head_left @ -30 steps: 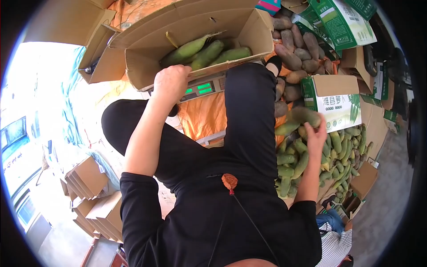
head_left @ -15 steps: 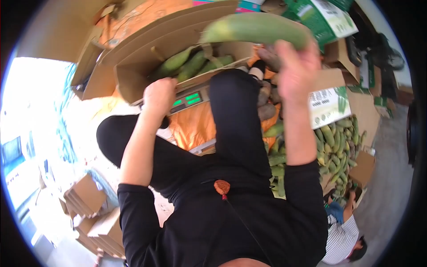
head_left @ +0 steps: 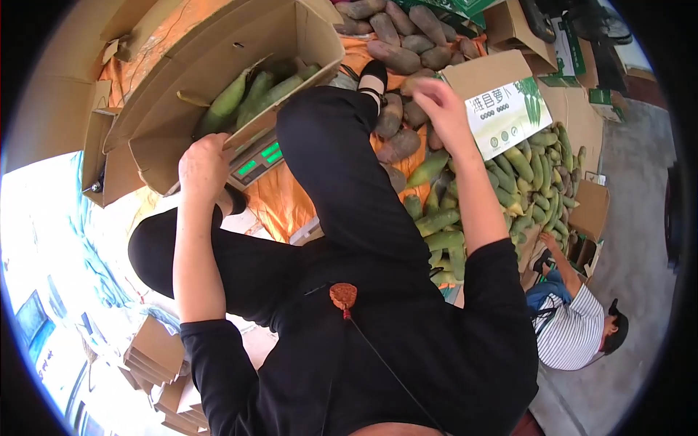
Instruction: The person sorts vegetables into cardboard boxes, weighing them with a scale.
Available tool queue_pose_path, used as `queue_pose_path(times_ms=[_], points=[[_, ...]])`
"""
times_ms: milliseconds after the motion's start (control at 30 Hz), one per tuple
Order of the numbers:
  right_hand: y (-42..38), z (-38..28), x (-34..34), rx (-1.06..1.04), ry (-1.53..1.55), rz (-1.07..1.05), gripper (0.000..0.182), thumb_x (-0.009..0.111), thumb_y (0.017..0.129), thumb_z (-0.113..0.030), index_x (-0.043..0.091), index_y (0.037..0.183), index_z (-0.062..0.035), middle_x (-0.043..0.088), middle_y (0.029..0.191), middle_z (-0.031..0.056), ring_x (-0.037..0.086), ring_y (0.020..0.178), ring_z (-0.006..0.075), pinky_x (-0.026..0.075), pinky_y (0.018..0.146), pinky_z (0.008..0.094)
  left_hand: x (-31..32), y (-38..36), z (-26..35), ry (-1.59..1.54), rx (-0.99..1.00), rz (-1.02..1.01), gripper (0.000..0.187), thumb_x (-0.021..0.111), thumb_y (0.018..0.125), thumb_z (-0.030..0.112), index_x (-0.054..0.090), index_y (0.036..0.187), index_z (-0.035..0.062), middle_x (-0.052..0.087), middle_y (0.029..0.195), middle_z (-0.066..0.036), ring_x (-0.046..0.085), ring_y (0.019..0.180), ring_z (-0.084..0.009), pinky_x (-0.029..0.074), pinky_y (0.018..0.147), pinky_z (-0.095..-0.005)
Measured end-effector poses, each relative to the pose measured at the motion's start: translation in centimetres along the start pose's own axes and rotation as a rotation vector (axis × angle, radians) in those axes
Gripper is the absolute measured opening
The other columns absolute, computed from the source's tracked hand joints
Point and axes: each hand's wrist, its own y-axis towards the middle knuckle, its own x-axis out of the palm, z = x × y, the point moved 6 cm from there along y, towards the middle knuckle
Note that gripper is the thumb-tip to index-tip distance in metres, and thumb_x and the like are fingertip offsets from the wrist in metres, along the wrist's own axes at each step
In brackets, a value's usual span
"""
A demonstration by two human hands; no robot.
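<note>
1. Currently left hand (head_left: 204,166) grips the near edge of the cardboard box (head_left: 174,80), fingers curled on it.
2. Green radishes (head_left: 256,91) lie inside the box, which sits on a scale (head_left: 256,159).
3. Right hand (head_left: 442,107) hovers empty, fingers loose, right of the box above the radish pile (head_left: 509,189).

Scale (head_left: 256,158) mostly hidden under the cardboard box (head_left: 218,54); only the green display shows, digits too small to read. Left hand (head_left: 203,168) fingertips curl over the box edge, out of sight. Green radishes in the box (head_left: 251,94) partly covered by the flap, count unclear. Right hand (head_left: 445,109) is motion-blurred, can't tell if it holds anything. Radish pile (head_left: 523,189) partly hidden behind the right forearm and leg. Printed carton (head_left: 509,112): small text unreadable. Another person (head_left: 574,327) sits at lower right, hand buried among the boxes.
</note>
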Motion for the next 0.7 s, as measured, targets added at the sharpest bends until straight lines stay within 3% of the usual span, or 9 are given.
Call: queue_pose_path(times_ms=[133, 267, 400, 500, 667, 700], points=[[-6.2, 10.0, -6.2, 0.195, -0.417, 0.014, 0.030, 0.066, 0.077, -0.010, 0.062, 0.106, -0.0044, 0.068, 0.091, 0.0136, 0.066, 0.088, 0.0272, 0.050, 0.079, 0.0338, -0.1, 0.0, 0.1, 0.025, -0.022, -0.036, 0.015, 0.062, 0.078, 0.016, 0.065, 0.091, 0.0088, 0.064, 0.088, -0.014, 0.062, 0.085, -0.0349, 0.048, 0.073, -0.0450], [-14.0, 18.7, -8.0, 0.333, -0.843, -0.225, 0.036, 0.073, 0.072, -0.016, 0.061, 0.105, -0.0073, 0.065, 0.102, 0.0140, 0.060, 0.099, 0.0332, 0.049, 0.083, 0.0406, 0.1, 0.0, -0.1, 0.037, -0.029, -0.033, 0.015, 0.062, 0.079, 0.017, 0.065, 0.092, 0.0093, 0.064, 0.088, -0.014, 0.062, 0.085, -0.0351, 0.048, 0.073, -0.0454], [-19.6, 21.3, -5.8, 0.485, -1.223, -0.659, 0.049, 0.073, 0.071, -0.015, 0.055, 0.117, -0.0167, 0.052, 0.123, 0.0061, 0.046, 0.120, 0.0290, 0.046, 0.089, 0.0459, 0.0, 0.0, -0.1, 0.041, -0.064, -0.050, 0.017, 0.061, 0.080, 0.017, 0.067, 0.096, 0.0125, 0.065, 0.088, -0.013, 0.062, 0.085, -0.0341, 0.049, 0.074, -0.0444], [-22.2, 24.6, -5.4, 0.591, -1.358, -0.829, 0.065, 0.075, 0.068, -0.017, 0.048, 0.127, -0.0189, 0.047, 0.129, 0.0047, 0.041, 0.124, 0.0268, 0.042, 0.096, 0.0467, 0.1, 0.0, -0.2, 0.049, -0.031, -0.055, 0.019, 0.061, 0.080, 0.017, 0.068, 0.098, 0.0138, 0.065, 0.088, -0.013, 0.063, 0.084, -0.0324, 0.050, 0.074, -0.0433], [-23.4, 28.0, -4.8, 0.561, -1.489, -0.915, 0.072, 0.077, 0.070, -0.025, 0.043, 0.134, -0.0251, 0.046, 0.129, 0.0034, 0.037, 0.127, 0.0257, 0.037, 0.099, 0.0476, -0.2, -0.1, -0.1, 0.066, -0.045, -0.060, 0.020, 0.061, 0.080, 0.016, 0.068, 0.098, 0.0132, 0.066, 0.089, -0.012, 0.063, 0.085, -0.0316, 0.050, 0.074, -0.0427], [-22.9, 26.4, -4.4, 0.573, -1.513, -1.011, 0.074, 0.078, 0.069, -0.027, 0.043, 0.134, -0.0255, 0.045, 0.129, 0.0035, 0.037, 0.127, 0.0256, 0.037, 0.100, 0.0475, 0.0, -0.1, -0.2, 0.058, -0.031, -0.048, 0.019, 0.061, 0.079, 0.016, 0.068, 0.098, 0.0128, 0.066, 0.090, -0.011, 0.063, 0.085, -0.0314, 0.050, 0.074, -0.0426]])
